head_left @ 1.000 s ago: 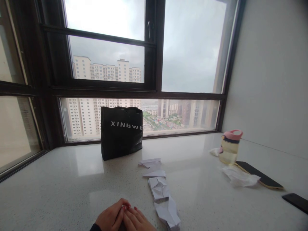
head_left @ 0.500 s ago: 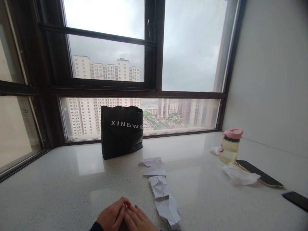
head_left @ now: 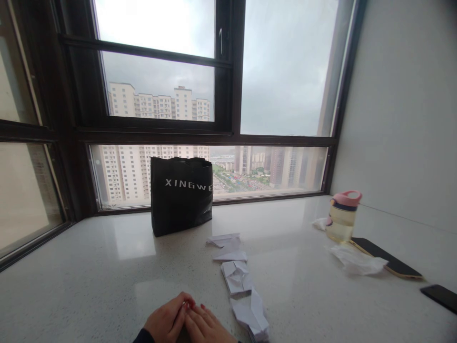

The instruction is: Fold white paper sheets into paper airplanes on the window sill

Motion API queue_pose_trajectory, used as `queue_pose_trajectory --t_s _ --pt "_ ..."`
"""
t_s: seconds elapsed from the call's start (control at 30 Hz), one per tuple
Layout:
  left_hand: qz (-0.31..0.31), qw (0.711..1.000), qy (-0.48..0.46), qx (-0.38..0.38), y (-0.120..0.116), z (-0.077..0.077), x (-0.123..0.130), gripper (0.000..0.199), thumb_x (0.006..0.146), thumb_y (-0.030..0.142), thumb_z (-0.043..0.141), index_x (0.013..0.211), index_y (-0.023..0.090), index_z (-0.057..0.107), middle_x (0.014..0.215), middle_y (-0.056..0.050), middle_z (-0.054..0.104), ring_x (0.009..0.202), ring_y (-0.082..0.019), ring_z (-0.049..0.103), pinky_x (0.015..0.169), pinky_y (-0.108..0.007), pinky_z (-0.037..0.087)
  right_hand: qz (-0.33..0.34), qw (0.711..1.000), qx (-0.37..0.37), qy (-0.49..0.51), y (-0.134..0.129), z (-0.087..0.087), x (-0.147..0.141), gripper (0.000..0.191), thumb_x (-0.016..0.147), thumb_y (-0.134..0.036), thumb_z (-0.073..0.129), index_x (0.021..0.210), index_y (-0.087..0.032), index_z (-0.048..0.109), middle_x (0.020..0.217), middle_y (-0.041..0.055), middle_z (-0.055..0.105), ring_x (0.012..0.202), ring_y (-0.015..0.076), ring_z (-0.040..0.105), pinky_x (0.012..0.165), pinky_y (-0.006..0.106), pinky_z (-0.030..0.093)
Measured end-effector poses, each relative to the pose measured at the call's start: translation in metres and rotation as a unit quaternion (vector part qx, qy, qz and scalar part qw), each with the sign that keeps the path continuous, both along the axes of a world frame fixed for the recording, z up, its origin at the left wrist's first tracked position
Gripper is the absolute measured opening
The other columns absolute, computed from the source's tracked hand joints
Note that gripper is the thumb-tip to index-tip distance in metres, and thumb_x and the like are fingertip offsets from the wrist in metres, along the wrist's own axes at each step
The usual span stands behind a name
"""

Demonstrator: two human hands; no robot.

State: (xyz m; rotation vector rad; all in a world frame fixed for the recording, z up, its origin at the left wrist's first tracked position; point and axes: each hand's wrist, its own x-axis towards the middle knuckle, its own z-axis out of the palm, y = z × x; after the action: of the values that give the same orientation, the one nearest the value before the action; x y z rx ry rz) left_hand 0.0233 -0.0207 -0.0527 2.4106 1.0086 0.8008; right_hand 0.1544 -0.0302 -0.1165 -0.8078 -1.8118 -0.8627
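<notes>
At the bottom edge my left hand (head_left: pixel 164 320) and my right hand (head_left: pixel 207 326) rest together on the white speckled sill (head_left: pixel 85 286), fingertips touching. My left hand's fingers are curled and pressed together; whether anything is under them is hidden. The fingers of my right hand lie nearly flat, side by side, against the left ones. Just right of my hands lies a folded white paper (head_left: pixel 252 314). Beyond it are a squarish folded paper stack (head_left: pixel 237 277), a pointed folded paper (head_left: pixel 232 256) and another folded piece (head_left: pixel 224 239), in a row leading away.
A black bag (head_left: pixel 182 200) stands by the window behind the papers. On the right are a bottle with a pink lid (head_left: pixel 342 219), crumpled white tissue (head_left: pixel 357 261), a dark tablet-like object (head_left: pixel 387 258) and a black phone (head_left: pixel 440 297).
</notes>
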Motion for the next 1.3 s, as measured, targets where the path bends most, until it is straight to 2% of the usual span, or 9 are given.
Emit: queue_pose_trajectory --t_s 0.17,0.43,0.67,0.97,1.17,1.3 --pt "-0.002 1.000 -0.002 0.000 -0.001 0.001 0.000 0.023 0.080 0.028 0.026 0.083 0.023 0.048 0.073 0.001 0.062 0.067 -0.012 0.059 0.064 -0.019 0.042 -0.008 0.999 -0.021 -0.027 0.005 -0.011 0.002 0.037 0.089 -0.021 0.014 0.099 -0.014 0.049 0.077 0.0025 0.068 0.072 0.0132 0.062 0.060 0.021 0.048" --pt "0.002 1.000 -0.003 -0.007 0.000 0.000 0.000 0.023 0.080 0.027 0.025 0.083 0.023 0.048 0.072 0.002 0.062 0.066 -0.012 0.059 0.063 -0.019 0.042 -0.005 0.999 -0.027 -0.025 0.004 -0.013 0.003 0.036 0.089 -0.022 0.015 0.099 -0.014 0.050 0.078 0.0024 0.068 0.071 0.0135 0.062 0.059 0.022 0.048" --pt "0.001 1.000 0.001 0.006 0.001 -0.001 0.000 0.023 0.079 0.028 0.026 0.082 0.023 0.048 0.072 0.001 0.062 0.065 -0.013 0.059 0.062 -0.019 0.043 -0.012 0.996 -0.057 -0.071 0.010 -0.026 0.005 0.030 0.087 -0.026 0.024 0.103 -0.014 0.047 0.082 0.0040 0.067 0.075 0.0143 0.061 0.064 0.022 0.048" --pt "0.003 1.000 0.008 -0.005 -0.001 0.002 0.000 0.024 0.080 0.028 0.025 0.083 0.024 0.048 0.073 0.001 0.062 0.067 -0.012 0.058 0.064 -0.018 0.043 -0.008 0.998 -0.043 -0.049 0.006 -0.018 0.005 0.030 0.088 -0.025 0.023 0.102 -0.014 0.047 0.081 0.0022 0.067 0.074 0.0138 0.062 0.062 0.022 0.048" --pt "0.000 1.000 0.007 -0.009 -0.001 0.003 0.000 0.024 0.080 0.028 0.025 0.083 0.023 0.048 0.075 0.001 0.063 0.068 -0.012 0.058 0.065 -0.018 0.043 -0.016 0.994 -0.069 -0.087 0.009 -0.023 0.006 0.028 0.087 -0.028 0.027 0.102 -0.015 0.046 0.083 0.0038 0.067 0.076 0.0148 0.061 0.062 0.023 0.048" --pt "0.002 1.000 0.007 -0.012 -0.001 0.002 0.000 0.024 0.079 0.028 0.025 0.082 0.023 0.048 0.075 0.001 0.063 0.068 -0.012 0.059 0.064 -0.018 0.043 -0.012 0.997 -0.049 -0.061 0.010 -0.024 0.005 0.031 0.088 -0.026 0.021 0.101 -0.015 0.047 0.082 0.0030 0.067 0.074 0.0142 0.062 0.061 0.022 0.049"
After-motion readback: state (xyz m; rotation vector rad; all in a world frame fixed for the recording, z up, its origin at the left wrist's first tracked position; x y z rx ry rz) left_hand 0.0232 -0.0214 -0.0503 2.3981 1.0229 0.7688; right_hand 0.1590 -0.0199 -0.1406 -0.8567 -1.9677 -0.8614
